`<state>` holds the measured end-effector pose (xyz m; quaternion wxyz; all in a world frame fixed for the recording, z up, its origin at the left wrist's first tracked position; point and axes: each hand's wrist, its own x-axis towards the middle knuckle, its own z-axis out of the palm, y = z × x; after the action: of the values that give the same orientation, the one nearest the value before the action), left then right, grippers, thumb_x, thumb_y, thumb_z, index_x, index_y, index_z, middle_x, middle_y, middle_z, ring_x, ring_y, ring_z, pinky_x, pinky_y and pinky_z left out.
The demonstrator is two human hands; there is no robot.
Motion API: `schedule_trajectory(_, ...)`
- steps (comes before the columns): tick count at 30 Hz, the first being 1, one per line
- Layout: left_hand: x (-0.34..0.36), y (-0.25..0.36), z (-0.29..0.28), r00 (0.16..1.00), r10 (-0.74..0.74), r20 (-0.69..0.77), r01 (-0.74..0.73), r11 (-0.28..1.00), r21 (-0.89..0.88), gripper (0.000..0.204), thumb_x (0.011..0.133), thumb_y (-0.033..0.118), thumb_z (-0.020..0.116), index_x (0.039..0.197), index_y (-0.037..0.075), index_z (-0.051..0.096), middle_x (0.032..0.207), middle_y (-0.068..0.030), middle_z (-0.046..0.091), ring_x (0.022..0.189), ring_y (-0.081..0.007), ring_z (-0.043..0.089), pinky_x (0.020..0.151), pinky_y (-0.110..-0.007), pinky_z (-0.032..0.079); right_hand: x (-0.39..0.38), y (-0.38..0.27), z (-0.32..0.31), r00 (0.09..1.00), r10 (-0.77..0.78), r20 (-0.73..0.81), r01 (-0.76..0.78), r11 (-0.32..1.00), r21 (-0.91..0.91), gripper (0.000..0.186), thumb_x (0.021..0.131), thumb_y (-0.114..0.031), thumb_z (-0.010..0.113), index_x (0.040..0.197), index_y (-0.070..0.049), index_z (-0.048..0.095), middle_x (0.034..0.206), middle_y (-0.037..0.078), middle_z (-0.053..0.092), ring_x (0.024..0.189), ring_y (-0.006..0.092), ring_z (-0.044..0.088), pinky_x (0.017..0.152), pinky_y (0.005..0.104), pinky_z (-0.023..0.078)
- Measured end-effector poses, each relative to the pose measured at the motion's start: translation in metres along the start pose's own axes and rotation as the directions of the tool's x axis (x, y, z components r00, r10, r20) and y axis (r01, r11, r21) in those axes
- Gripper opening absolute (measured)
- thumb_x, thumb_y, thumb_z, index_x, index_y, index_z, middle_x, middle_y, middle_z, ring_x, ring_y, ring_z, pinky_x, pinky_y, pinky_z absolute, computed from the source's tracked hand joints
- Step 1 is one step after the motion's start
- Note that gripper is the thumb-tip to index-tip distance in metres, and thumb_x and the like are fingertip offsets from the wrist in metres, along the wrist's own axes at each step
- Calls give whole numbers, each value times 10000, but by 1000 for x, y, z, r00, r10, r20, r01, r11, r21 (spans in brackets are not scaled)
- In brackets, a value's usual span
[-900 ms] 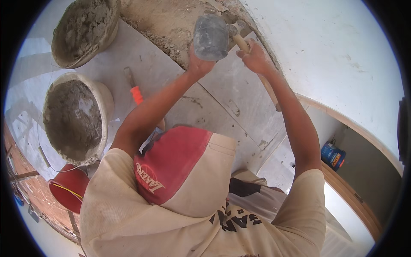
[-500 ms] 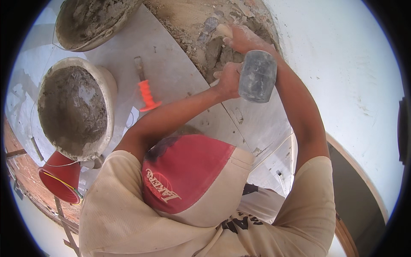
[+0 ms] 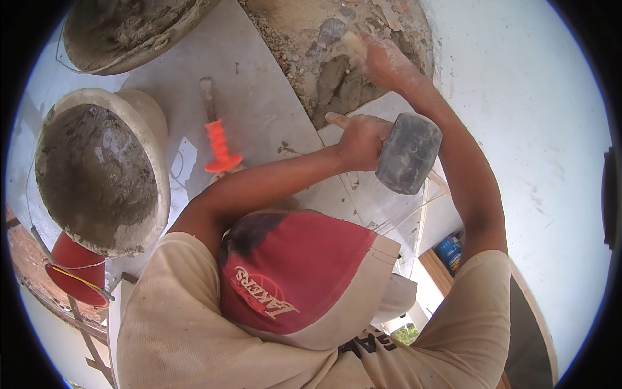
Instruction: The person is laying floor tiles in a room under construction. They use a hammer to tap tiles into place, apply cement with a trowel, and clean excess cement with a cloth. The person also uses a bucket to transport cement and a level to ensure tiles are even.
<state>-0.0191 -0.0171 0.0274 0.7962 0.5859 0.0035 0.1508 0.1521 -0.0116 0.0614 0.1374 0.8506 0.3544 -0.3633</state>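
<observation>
Two hands raised over a broken patch of floor; left hand [image 3: 363,139] wrapped tight round the wooden handle of a rubber mallet [image 3: 408,153], grip pressed closed just behind the head, handle stub poking out past the knuckles toward the patch; dark grey head hanging on the side away from the patch, toward the body and the white wall [image 3: 525,129]; long axis of the mallet running roughly from the rubble back toward the right arm.

Right hand [image 3: 382,61] farther out, dusty and blurred, laid on the exposed mortar bed [image 3: 334,84]; fingers bent onto the lumps, but no telling whether spread flat or pinching a piece; nearer of the two to the rubble, with the mallet just short of it and below.

Off to the left, well apart from both hands, a chisel [image 3: 217,139] with an orange hand guard lying on the pale floor tile [image 3: 259,84], shaft pointing away from the body; beyond it a mortar-caked bucket [image 3: 97,175], a second bucket [image 3: 123,32] at the top edge, and a red pail [image 3: 71,272] low at the left.
</observation>
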Motion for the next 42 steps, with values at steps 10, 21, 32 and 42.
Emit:
schedule_trajectory(10,-11,-7,4,993,105,48,-109,992,67,175,653,155,771,742,71,646,660,-129,615,618,-358,612,588,-426,477,-3,9,-3,999,-35,-22,34,999,-18,535,931,-145,549,1441,-19,450,1280,254,608,1228,354,574,1018,455,473)
schedule_trajectory(21,-14,-3,8,990,108,90,-112,993,46,203,655,173,794,750,62,652,679,-140,642,633,-367,632,581,-430,490,-22,4,24,985,-133,115,133,991,3,542,907,-180,607,1404,4,491,1239,220,631,1213,372,569,1026,455,460)
schedule_trajectory(32,21,-17,-9,978,-209,-26,189,925,-329,204,739,148,800,858,13,703,758,-186,680,728,-268,703,661,-338,524,-103,91,112,921,300,-247,-94,788,609,386,863,-257,682,1163,-22,624,1064,230,687,1020,374,657,868,457,489)
schedule_trajectory(42,90,-39,-104,991,78,108,-125,262,957,367,854,365,649,985,27,706,1008,-199,696,1017,-376,643,866,-462,493,-204,78,196,829,553,-85,-349,630,693,404,878,-259,687,1173,5,604,986,212,681,946,350,657,855,438,486)
